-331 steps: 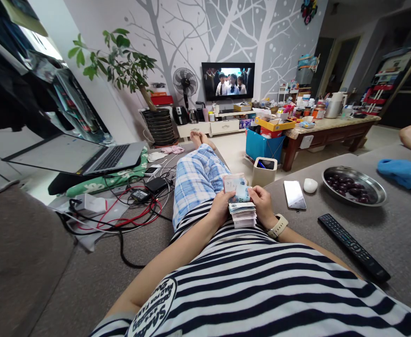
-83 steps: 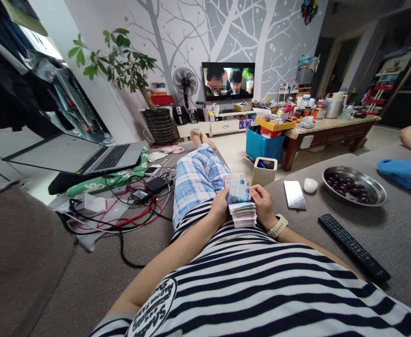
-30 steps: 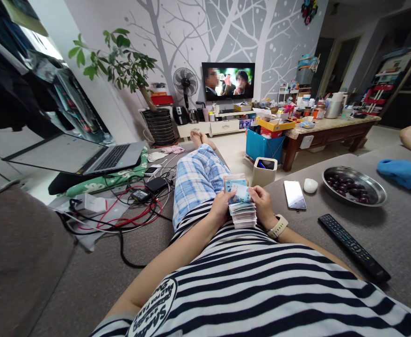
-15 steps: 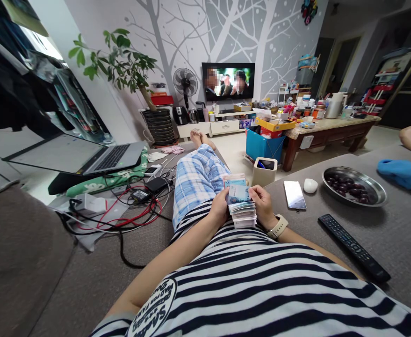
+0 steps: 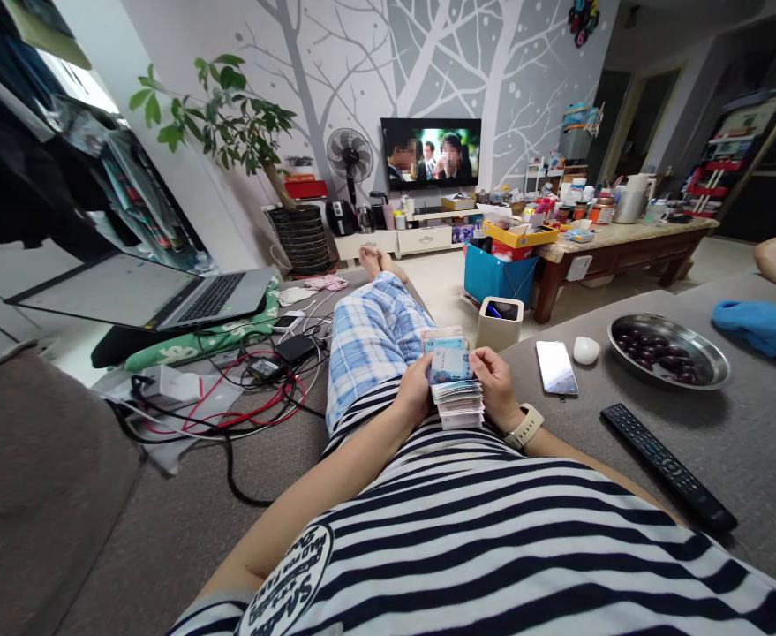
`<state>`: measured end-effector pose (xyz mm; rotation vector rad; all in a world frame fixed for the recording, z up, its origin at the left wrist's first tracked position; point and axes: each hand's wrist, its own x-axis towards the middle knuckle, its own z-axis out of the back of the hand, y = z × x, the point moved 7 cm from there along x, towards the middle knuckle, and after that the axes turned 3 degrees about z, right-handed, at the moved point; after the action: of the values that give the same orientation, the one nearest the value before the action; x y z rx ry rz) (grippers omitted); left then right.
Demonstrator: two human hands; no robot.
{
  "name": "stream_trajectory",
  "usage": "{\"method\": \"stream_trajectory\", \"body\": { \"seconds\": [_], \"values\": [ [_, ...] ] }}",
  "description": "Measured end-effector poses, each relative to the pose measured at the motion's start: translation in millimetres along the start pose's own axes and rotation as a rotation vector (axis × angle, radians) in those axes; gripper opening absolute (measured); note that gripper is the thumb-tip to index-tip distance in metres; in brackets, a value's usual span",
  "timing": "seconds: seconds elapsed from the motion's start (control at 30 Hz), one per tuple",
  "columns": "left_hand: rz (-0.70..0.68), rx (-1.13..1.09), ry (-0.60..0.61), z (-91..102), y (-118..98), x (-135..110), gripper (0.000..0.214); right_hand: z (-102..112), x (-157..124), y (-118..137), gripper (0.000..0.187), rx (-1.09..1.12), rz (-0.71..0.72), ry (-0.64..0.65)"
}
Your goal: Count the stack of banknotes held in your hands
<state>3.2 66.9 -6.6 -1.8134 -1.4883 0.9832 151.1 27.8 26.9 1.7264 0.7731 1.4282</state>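
A folded stack of banknotes [image 5: 460, 405] is held above my lap, its lower ends fanned out toward my striped shirt [image 5: 493, 530]. My left hand [image 5: 415, 389] is closed on the stack's left side. At the right edge, the fingers of my right hand [image 5: 493, 380] pinch a bluish note near its upper corner. Pinkish notes show behind the blue one at the top. The fingers behind the stack are hidden. A light-coloured watch [image 5: 525, 427] is on my right wrist.
Right of me on the sofa lie a phone [image 5: 557, 367], a white earbud case [image 5: 586, 351], a steel bowl [image 5: 719, 362] of dark fruit and a remote control [image 5: 666, 466]. To the left are tangled cables [image 5: 288, 393] and an open laptop [image 5: 215, 296]. A beige bin [image 5: 499, 332] stands ahead.
Both hands keep their hold on the banknotes, almost unmoved. The top blue note and the fanned ends have shifted very slightly. The television picture differs.
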Motion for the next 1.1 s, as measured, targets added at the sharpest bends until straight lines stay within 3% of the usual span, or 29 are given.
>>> {"method": "stream_trajectory", "body": {
  "seconds": [0.8,1.0,1.1],
  "values": [
    [0.017,-0.007,-0.02,-0.8,-0.7,-1.4,0.009,1.2,-0.9,2.8,0.038,-0.022,-0.001,0.001],
    [0.032,-0.055,0.015,-3.2,3.1,0.7,0.011,-3.7,-2.1,-4.3,0.047,0.007,-0.04,0.062],
    [0.013,-0.026,0.018,-3.4,0.6,-2.2,0.01,-1.0,-1.2,-7.7,0.045,0.001,-0.028,0.025]
  ]
}}
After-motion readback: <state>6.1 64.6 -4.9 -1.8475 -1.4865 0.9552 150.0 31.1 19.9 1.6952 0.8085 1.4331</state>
